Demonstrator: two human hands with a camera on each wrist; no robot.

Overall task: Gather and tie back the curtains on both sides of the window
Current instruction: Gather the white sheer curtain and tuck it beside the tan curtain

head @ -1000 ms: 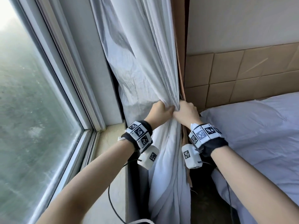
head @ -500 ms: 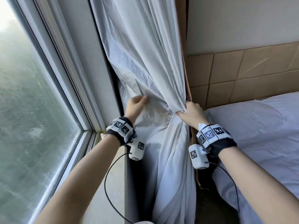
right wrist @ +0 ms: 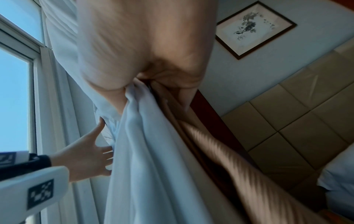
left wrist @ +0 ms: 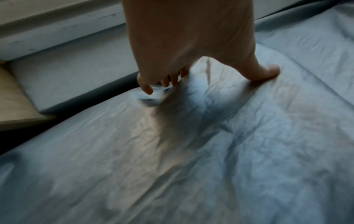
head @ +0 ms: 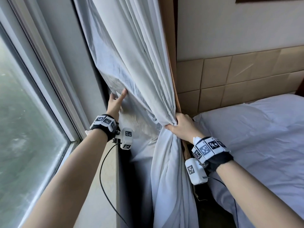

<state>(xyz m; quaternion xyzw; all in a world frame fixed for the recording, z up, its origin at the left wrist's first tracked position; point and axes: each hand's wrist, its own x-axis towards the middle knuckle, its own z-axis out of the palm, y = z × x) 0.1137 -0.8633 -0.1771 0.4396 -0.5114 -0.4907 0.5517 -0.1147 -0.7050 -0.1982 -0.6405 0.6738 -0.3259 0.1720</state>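
Observation:
A white curtain [head: 139, 71] hangs at the window's right side. My right hand [head: 178, 126] grips its gathered folds in a fist at the right edge, next to the bed. The cloth falls in a bundle below that fist. My left hand [head: 116, 102] is spread against the curtain's loose left edge, higher up, near the wall. In the left wrist view the left hand [left wrist: 191, 57] has its thumb pressed on the crumpled cloth [left wrist: 210, 136] and its fingertips at the cloth's edge. In the right wrist view the right hand [right wrist: 138, 78] squeezes the white folds [right wrist: 143, 144].
The window [head: 24, 129] and its sill [head: 105, 178] lie on the left. A bed with a white pillow [head: 246, 137] and a padded headboard [head: 230, 79] fills the right. A brown outer curtain [head: 171, 46] hangs behind the white one. A framed picture [right wrist: 254, 28] is on the wall.
My left hand let go of the gathered bunch and moved left and up to the curtain's loose edge. My right hand kept its grip and shifted slightly right.

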